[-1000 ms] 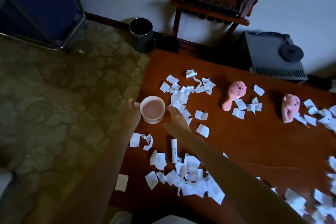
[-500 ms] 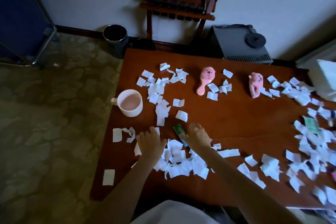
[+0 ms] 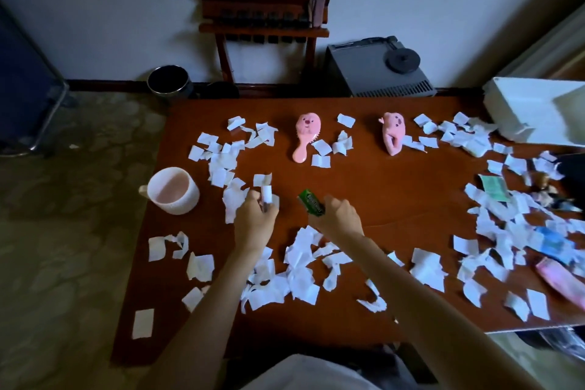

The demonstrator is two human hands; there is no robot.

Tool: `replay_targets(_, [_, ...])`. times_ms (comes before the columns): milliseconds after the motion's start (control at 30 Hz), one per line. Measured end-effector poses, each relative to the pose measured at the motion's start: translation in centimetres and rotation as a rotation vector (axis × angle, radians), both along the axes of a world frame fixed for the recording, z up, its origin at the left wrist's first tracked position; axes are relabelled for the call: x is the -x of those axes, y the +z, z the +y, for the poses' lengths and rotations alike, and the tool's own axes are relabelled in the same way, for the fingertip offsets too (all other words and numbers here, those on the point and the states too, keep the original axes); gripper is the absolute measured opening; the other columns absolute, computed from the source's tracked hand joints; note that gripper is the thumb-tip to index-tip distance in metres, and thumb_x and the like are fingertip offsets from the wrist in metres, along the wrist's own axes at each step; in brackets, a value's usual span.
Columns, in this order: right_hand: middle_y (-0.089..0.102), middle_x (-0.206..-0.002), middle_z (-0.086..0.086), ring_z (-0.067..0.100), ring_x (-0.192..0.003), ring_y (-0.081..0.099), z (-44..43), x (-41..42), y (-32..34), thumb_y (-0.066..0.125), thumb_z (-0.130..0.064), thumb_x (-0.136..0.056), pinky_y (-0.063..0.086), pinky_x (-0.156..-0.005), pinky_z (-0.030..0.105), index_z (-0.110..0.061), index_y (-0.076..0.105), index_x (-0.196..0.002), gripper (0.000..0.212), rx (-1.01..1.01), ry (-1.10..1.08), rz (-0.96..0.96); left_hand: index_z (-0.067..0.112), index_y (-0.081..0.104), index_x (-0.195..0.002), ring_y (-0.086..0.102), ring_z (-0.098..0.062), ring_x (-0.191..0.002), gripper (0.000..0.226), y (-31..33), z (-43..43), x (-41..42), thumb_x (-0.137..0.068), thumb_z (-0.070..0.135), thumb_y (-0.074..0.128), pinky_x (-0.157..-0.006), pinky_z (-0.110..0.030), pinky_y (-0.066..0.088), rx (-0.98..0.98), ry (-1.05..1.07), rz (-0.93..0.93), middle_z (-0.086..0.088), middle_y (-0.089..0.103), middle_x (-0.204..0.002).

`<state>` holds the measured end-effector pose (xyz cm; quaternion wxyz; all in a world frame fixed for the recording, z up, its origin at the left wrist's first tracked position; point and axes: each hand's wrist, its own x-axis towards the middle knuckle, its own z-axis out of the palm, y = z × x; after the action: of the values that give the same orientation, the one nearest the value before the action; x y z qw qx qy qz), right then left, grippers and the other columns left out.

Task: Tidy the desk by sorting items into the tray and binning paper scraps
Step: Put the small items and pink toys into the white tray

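Observation:
My left hand (image 3: 255,219) grips a small white tube (image 3: 266,194) that sticks up above its fingers, over the desk's left-middle. My right hand (image 3: 339,218) holds a green packet (image 3: 311,201) just to the right of it. White paper scraps (image 3: 297,275) lie scattered over the brown desk (image 3: 380,187). A white tray (image 3: 535,111) stands at the far right corner. A black bin (image 3: 169,82) sits on the floor beyond the desk's far left corner.
A pink mug (image 3: 172,191) stands near the left edge. A pink hairbrush (image 3: 304,137) and a pink plush toy (image 3: 392,136) lie at the back. A green card (image 3: 493,188), small trinkets and a pink tube (image 3: 560,285) lie on the right. One scrap (image 3: 143,323) lies on the floor.
My hands left the mug, dropped to the near scrap pile, then lifted: the left with the white tube, the right with the green packet. The view swung right, showing the tray.

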<state>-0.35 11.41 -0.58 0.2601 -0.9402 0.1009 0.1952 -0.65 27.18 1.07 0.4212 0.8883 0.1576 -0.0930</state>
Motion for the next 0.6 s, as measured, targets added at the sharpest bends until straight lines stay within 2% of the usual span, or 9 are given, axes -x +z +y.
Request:
replay_targets(67, [0.064, -0.104, 0.008, 0.014, -0.078, 0.061, -3.9, 0.5, 0.5, 0.061, -0.035, -0.087, 0.042, -0.048, 0.016, -0.012, 0.052, -0.112, 0.035, 0.017, -0.036, -0.036, 0.005, 0.051, -0.116, 0.057, -0.014, -0.076, 0.028, 0.9, -3.4, 0.1, -0.091, 0.017, 0.056, -0.054, -0.013, 0.042, 0.031, -0.015, -0.018, -0.01, 0.065, -0.1])
replay_targets(167, [0.064, -0.1, 0.006, 0.016, -0.076, 0.064, -10.7, 1.6, 1.0, 0.063, -0.035, -0.085, 0.047, -0.049, 0.02, -0.013, 0.052, -0.108, 0.034, 0.029, -0.096, -0.067, 0.006, 0.05, -0.119, 0.06, -0.016, -0.081, 0.033, 1.4, -9.8, 0.5, -0.087, 0.012, 0.059, -0.063, -0.02, 0.049, 0.063, -0.052, -0.004, -0.013, 0.064, -0.107])
replay_targets(233, [0.06, -0.095, 0.002, 0.015, -0.072, 0.062, -15.5, 2.4, 1.3, 0.063, -0.034, -0.085, 0.044, -0.047, 0.019, -0.012, 0.051, -0.109, 0.035, 0.021, -0.127, -0.071, 0.005, 0.054, -0.114, 0.062, -0.019, -0.085, 0.029, 1.5, -14.8, 1.0, -0.086, 0.011, 0.062, -0.064, -0.021, 0.049, 0.045, -0.098, -0.018, -0.014, 0.065, -0.108])
replay_targets(300, [0.059, -0.092, 0.003, 0.016, -0.071, 0.063, -20.4, 3.0, 1.8, 0.062, -0.035, -0.085, 0.043, -0.046, 0.018, -0.013, 0.05, -0.109, 0.035, 0.02, -0.16, -0.071, 0.002, 0.062, -0.104, 0.06, -0.016, -0.078, 0.022, 1.6, -20.1, 1.7, -0.085, 0.013, 0.064, -0.056, -0.013, 0.043, 0.02, -0.155, -0.059, -0.013, 0.068, -0.103])
replay_targets(400, [0.064, -0.091, 0.008, 0.021, -0.074, 0.064, -27.2, 3.9, 2.8, 0.061, -0.036, -0.083, 0.048, -0.051, 0.028, -0.01, 0.053, -0.105, 0.035, 0.049, -0.187, -0.079, 0.0, 0.066, -0.099, 0.057, -0.012, -0.073, 0.023, 2.3, -27.4, 2.8, -0.085, 0.017, 0.065, -0.047, -0.009, 0.035, 0.021, -0.215, -0.078, -0.012, 0.07, -0.097])
replay_targets(467, [0.066, -0.094, 0.011, 0.025, -0.079, 0.065, -31.2, 4.2, 3.6, 0.06, -0.037, -0.083, 0.052, -0.058, 0.031, -0.008, 0.055, -0.104, 0.036, 0.056, -0.212, -0.09, 0.0, 0.064, -0.101, 0.058, -0.012, -0.071, 0.024, 2.8, -31.4, 3.1, -0.087, 0.019, 0.062, -0.043, -0.006, 0.038, 0.032, -0.238, -0.083, -0.013, 0.069, -0.097])
replay_targets(533, [0.067, -0.098, 0.012, 0.024, -0.078, 0.063, -34.9, 4.4, 4.3, 0.061, -0.035, -0.083, 0.047, -0.052, 0.026, -0.006, 0.056, -0.102, 0.035, 0.049, -0.233, -0.099, 0.002, 0.061, -0.103, 0.061, -0.013, -0.069, 0.022, 3.3, -35.0, 3.2, -0.089, 0.019, 0.061, -0.046, -0.007, 0.045, 0.058, -0.263, -0.091, -0.012, 0.068, -0.098])
replay_targets(600, [0.067, -0.097, 0.014, 0.025, -0.076, 0.059, -37.5, 4.2, 4.9, 0.062, -0.032, -0.083, 0.036, -0.048, 0.023, -0.003, 0.055, -0.101, 0.035, 0.047, -0.233, -0.111, 0.002, 0.061, -0.101, 0.067, -0.018, -0.076, 0.02, 3.7, -37.6, 2.8, -0.088, 0.017, 0.062, -0.058, -0.019, 0.053, 0.082, -0.286, -0.107, -0.012, 0.069, -0.097])
